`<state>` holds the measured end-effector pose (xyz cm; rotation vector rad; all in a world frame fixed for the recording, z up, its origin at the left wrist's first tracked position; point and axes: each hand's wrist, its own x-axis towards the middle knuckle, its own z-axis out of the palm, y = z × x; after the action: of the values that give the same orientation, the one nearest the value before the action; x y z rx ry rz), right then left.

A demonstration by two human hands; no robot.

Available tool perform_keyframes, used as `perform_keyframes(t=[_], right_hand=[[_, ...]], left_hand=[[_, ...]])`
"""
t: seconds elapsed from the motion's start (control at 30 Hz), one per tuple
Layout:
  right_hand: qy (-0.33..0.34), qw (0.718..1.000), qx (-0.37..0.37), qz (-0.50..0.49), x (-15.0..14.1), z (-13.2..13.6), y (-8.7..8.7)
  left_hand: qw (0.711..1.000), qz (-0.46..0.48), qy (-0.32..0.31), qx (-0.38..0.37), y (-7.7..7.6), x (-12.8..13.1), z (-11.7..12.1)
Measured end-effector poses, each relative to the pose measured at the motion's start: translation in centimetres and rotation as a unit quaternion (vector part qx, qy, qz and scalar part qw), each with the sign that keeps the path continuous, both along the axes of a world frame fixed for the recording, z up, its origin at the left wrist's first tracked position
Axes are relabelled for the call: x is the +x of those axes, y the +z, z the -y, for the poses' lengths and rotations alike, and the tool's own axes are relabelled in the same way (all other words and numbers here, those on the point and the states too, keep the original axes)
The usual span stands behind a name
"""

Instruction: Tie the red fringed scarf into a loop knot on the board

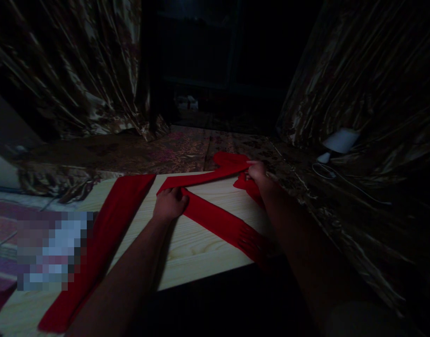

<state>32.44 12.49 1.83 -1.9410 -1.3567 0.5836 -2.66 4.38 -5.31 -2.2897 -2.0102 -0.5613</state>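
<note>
A long red scarf (215,213) with a fringed end lies across the pale wooden table, bent back on itself in a sharp V. At that bend my left hand (170,204) holds the fabric against the tabletop, fingers curled over it. My right hand (257,172) pinches the scarf's upper stretch near the table's far right edge, pulling it fairly straight from the fold. Beyond that grip, a loose loop of red cloth rests past the far edge, and more hangs below my right hand. To the left, a separate flat strip of red fabric (111,224) lies lengthwise on the table.
The wooden table (201,243) meets a sofa or bed with a patterned cover (180,145). A white lamp (341,140) with a cord stands at right. Patterned curtains (106,70) hang on both sides. A pixelated patch covers something at left. The room is dim.
</note>
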Motion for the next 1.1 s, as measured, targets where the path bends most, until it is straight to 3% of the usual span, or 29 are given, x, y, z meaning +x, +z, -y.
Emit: perform_keyframes(t=[0.07, 0.23, 0.43, 0.53, 0.7, 0.8, 0.93, 1.0, 1.1], right_hand=[[0.026, 0.998, -0.028, 0.059, 0.5, 0.4, -0.3], [0.079, 0.99, -0.051, 0.101, 0.9, 0.9, -0.7], [0.08, 0.995, -0.049, 0.039, 1.2, 1.0, -0.7], [0.123, 0.986, -0.034, 0.109, 1.3, 1.2, -0.6], [0.113, 0.97, 0.012, 0.213, 1.5, 2.4, 0.7], [0.164, 0.953, -0.058, 0.247, 2.6, 4.1, 1.8], [0.281, 0.894, -0.154, 0.312, 5.0, 6.8, 1.8], [0.281, 0.871, -0.169, 0.365, 5.7, 7.9, 1.1], [0.262, 0.868, -0.143, 0.397, 5.8, 9.1, 0.5]], left_hand=[[1.0, 0.0, 0.001, 0.005, 0.1, 0.0, 0.1], [1.0, 0.008, -0.008, -0.002, 0.5, -0.2, 0.2], [0.999, 0.032, -0.022, 0.002, 0.3, -0.3, 0.1], [0.999, 0.026, -0.023, -0.001, 0.2, -0.3, 0.1], [0.999, 0.011, -0.037, 0.008, 0.3, -0.4, 0.1], [0.999, 0.008, -0.041, 0.008, 0.4, -0.3, 0.0], [0.999, 0.003, -0.045, 0.019, 0.2, -0.3, -0.1], [0.999, -0.001, -0.048, 0.026, 0.1, -0.4, -0.1], [0.998, -0.002, -0.055, 0.026, 0.0, -0.4, -0.2]])
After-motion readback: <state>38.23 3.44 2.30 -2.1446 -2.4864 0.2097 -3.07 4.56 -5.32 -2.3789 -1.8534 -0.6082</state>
